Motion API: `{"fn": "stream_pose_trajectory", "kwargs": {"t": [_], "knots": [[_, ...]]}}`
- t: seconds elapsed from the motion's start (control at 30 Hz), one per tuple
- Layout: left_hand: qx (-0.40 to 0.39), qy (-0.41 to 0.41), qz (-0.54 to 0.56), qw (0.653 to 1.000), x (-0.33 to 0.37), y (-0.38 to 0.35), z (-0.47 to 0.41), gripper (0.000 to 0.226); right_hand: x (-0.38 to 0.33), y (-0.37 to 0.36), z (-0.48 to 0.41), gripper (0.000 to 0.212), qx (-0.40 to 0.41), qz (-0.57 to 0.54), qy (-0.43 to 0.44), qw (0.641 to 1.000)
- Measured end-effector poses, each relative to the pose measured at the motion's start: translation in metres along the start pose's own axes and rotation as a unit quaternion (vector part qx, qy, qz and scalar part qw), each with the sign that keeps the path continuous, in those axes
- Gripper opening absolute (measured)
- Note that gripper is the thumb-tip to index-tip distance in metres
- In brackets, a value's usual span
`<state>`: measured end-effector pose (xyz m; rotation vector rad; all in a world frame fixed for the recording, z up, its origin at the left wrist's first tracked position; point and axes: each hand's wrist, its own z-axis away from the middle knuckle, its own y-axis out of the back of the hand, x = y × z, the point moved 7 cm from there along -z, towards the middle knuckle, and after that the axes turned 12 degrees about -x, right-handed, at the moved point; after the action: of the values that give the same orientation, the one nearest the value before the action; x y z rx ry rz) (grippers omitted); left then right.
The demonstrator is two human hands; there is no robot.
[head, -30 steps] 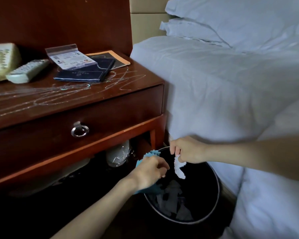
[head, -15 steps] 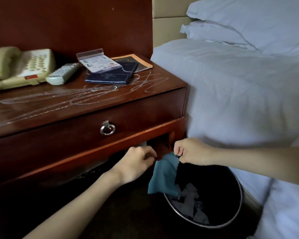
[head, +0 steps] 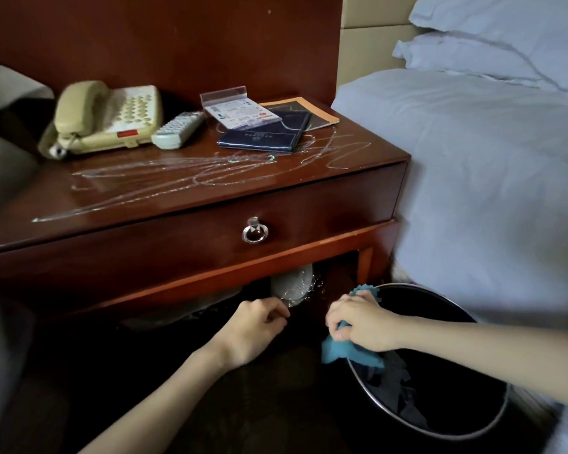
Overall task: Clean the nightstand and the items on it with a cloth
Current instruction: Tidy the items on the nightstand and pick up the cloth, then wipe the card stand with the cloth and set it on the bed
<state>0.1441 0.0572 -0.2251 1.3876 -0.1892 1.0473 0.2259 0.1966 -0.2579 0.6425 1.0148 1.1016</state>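
**Bedside scene: cloth down at the bin**

Pale bed [head: 473, 191] fills the right, and the dark wooden nightstand [head: 309, 204] stands against it, its top streaked with silvery scribbles. A black bin [head: 492, 417] sits low by the bed. A cream telephone [head: 112, 119] is up top. Left hand [head: 253, 332] has its fingers curled in, with nothing visible in them. Just beside it, right hand [head: 364, 326] grips the bunched blue cloth [head: 338, 350] at the bin's rim.

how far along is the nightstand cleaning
Done: nothing visibly; white scribbles cover the nightstand top. In hand: the right hand grips the blue cloth at the rim of the bin; the left hand is curled beside it, seemingly empty. Left: wiping the top, plus the phone, remote and booklets on it.
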Motion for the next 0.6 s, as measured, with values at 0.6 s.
{"fn": "stream_pose_trajectory", "kwargs": {"t": [0.6], "knots": [[0.066,-0.154,-0.068,0.984,0.101,0.129,0.042,0.016,-0.048,0.214,0.069,0.019,0.336,-0.283,0.125,0.89]]}}
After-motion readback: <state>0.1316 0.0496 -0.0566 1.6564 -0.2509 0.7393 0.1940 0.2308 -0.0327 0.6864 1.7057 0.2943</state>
